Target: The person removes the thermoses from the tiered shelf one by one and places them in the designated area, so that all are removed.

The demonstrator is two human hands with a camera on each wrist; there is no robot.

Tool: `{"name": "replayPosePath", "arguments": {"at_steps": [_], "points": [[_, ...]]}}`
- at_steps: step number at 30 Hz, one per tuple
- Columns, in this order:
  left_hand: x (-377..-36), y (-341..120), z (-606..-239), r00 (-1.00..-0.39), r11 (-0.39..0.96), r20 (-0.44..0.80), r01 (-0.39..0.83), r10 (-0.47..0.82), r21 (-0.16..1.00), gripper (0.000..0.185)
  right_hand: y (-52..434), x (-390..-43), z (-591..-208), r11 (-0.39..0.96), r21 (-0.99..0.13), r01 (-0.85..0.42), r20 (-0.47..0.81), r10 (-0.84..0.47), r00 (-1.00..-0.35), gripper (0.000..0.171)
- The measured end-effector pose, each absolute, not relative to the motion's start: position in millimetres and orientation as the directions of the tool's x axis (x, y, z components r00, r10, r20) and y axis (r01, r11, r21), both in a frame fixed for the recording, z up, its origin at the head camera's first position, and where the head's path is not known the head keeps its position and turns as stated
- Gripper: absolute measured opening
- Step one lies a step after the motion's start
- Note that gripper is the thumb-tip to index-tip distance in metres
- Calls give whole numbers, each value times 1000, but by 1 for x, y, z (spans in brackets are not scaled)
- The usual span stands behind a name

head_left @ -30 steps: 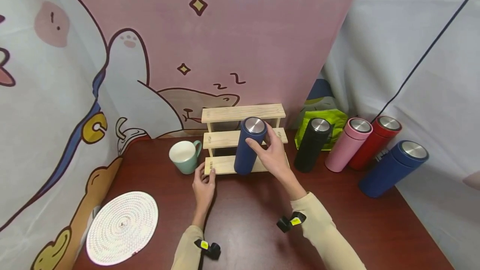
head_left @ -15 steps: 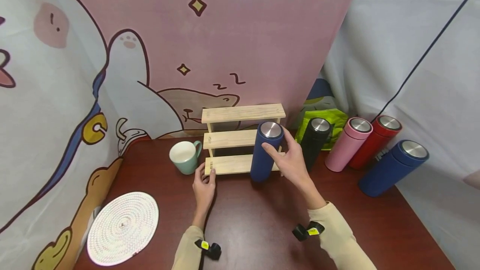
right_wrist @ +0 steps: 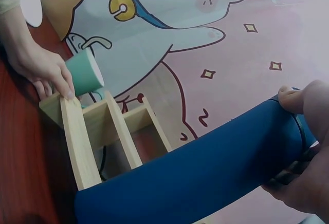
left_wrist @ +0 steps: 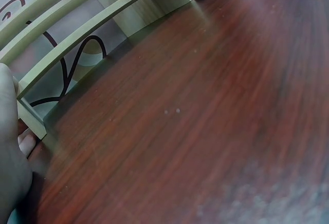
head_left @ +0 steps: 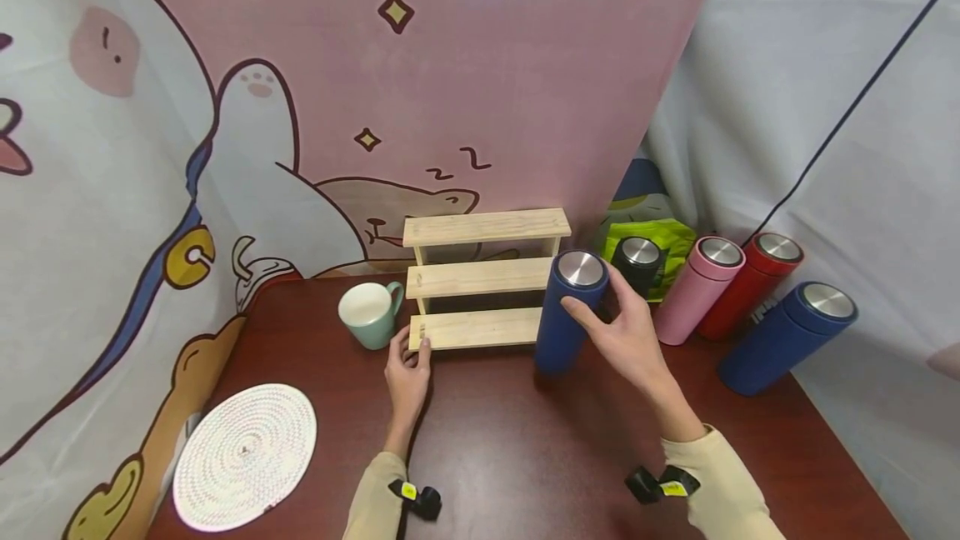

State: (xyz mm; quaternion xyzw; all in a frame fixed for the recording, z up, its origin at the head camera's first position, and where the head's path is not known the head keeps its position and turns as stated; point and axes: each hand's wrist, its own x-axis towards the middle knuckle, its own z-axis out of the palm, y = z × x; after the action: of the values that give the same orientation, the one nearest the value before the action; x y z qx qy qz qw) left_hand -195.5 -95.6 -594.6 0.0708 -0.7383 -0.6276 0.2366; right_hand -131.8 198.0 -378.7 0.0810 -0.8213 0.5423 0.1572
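My right hand (head_left: pixel 626 336) grips a blue thermos bottle (head_left: pixel 562 323) near its steel-topped lid, thumb on the near side. The bottle stands almost upright in front of the right end of a three-step wooden rack (head_left: pixel 480 280), overlapping it in the head view. In the right wrist view the blue bottle (right_wrist: pixel 205 167) fills the lower part, with the thumb by its lid. My left hand (head_left: pixel 407 373) holds the front left corner of the rack's lowest step between thumb and fingers. The left wrist view shows the rack's end (left_wrist: pixel 32 116) at that hand.
A green mug (head_left: pixel 369 319) stands left of the rack, and a round woven mat (head_left: pixel 243 457) lies at the front left. On the right are black (head_left: pixel 636 265), pink (head_left: pixel 693 294) and red (head_left: pixel 750 290) bottles, another blue bottle (head_left: pixel 780 344), and a lime-green bag (head_left: pixel 675 233) behind.
My right hand has carried the blue bottle rightward and slightly nearer, from before the rack's middle to its right end. The left hand and rack have stayed put.
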Motion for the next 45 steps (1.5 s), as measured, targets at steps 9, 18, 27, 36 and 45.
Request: {"name": "replayPosePath", "arguments": {"at_steps": [9, 18, 27, 36, 45], "points": [[-195, -95, -593, -876, 211, 261, 188, -405, 959, 43, 223, -113, -371, 557, -783, -276, 390, 95, -916, 67], [-194, -98, -594, -889, 197, 240, 174, -391, 965, 43, 248, -101, -370, 540, -819, -192, 336, 181, -924, 66], [-195, -98, -596, -895, 190, 218, 153, -389, 970, 43, 273, -93, -374, 629, -764, -143, 386, 268, -883, 59], [-195, -98, -596, -890, 188, 226, 163, -396, 969, 43, 298, -92, -377, 584, -810, -56, 330, 374, -867, 65], [-193, -98, -595, -891, 176, 229, 172, -392, 969, 43, 323, -92, -387, 540, -833, 121, 188, 482, -856, 73]]}}
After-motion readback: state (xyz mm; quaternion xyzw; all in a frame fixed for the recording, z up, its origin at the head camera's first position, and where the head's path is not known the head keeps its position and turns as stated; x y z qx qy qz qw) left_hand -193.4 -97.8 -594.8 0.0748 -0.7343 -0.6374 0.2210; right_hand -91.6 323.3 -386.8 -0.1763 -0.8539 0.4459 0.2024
